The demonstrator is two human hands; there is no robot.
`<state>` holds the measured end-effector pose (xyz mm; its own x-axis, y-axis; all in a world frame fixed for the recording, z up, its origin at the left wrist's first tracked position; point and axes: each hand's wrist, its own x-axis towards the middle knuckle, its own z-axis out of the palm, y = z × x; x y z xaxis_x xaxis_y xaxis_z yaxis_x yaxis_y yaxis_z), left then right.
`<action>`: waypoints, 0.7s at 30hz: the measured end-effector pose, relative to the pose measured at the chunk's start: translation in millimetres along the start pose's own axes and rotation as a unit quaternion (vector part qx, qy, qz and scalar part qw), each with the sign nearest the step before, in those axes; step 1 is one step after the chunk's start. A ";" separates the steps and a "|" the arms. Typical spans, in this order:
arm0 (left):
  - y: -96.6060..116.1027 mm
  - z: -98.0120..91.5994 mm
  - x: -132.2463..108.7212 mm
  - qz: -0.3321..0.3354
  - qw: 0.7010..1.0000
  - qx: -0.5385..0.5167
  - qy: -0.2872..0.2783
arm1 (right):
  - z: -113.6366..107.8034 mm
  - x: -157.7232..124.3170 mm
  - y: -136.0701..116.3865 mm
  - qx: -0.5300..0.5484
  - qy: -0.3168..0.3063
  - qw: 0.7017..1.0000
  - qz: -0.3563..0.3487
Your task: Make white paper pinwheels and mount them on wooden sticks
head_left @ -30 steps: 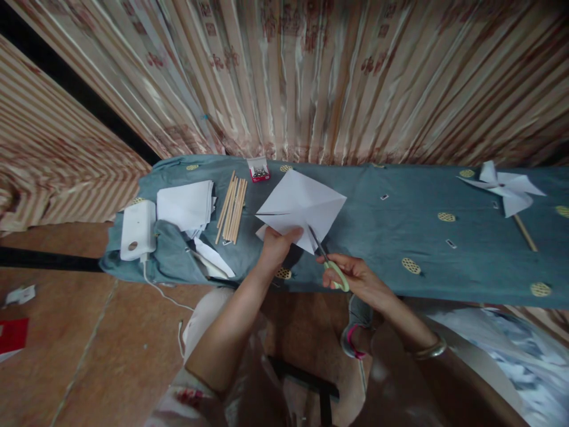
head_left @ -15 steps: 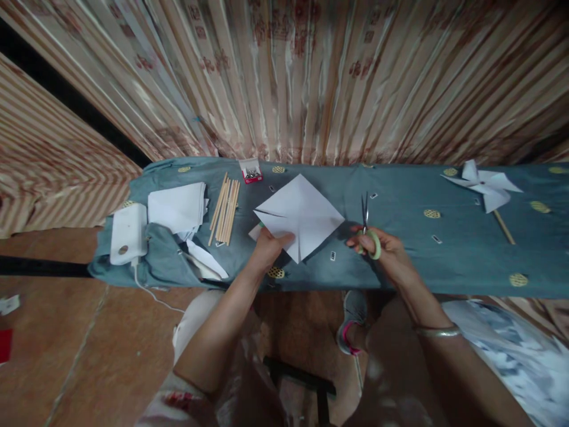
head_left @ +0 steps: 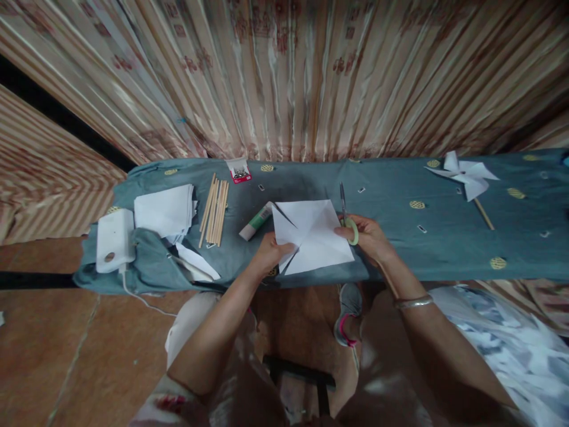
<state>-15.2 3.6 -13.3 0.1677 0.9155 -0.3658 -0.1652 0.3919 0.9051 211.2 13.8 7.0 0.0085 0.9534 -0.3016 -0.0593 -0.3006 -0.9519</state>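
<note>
My left hand [head_left: 274,254] pinches the left edge of the white paper square [head_left: 320,228], thumb on top; my right hand [head_left: 368,237] pinches its right edge and retains the green-handled scissors [head_left: 352,231], blades pointing away from me; the square is held between both grips, slits running inward from its two left corners; a glue stick [head_left: 256,221] lies just beyond my left grip; wooden sticks [head_left: 216,213] lie farther left.
</note>
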 end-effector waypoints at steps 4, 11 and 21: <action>10.9 -0.5 -0.5 0.002 0.989 -0.149 -0.010 | 5.4 1.9 7.7 0.061 0.034 0.998 -0.003; 16.8 3.7 -5.8 0.006 0.952 -0.302 -0.059 | 24.1 3.8 18.0 0.185 0.132 0.974 -0.010; 10.5 21.6 -1.8 -0.055 0.946 -0.314 0.058 | 48.5 -6.5 23.3 0.072 0.078 0.993 -0.053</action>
<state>3.8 4.1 1.5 0.1147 0.8557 -0.5046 -0.7040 0.4284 0.5665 161.4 2.0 -10.5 0.1754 0.9608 -0.2146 -0.1909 -0.1806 -0.9648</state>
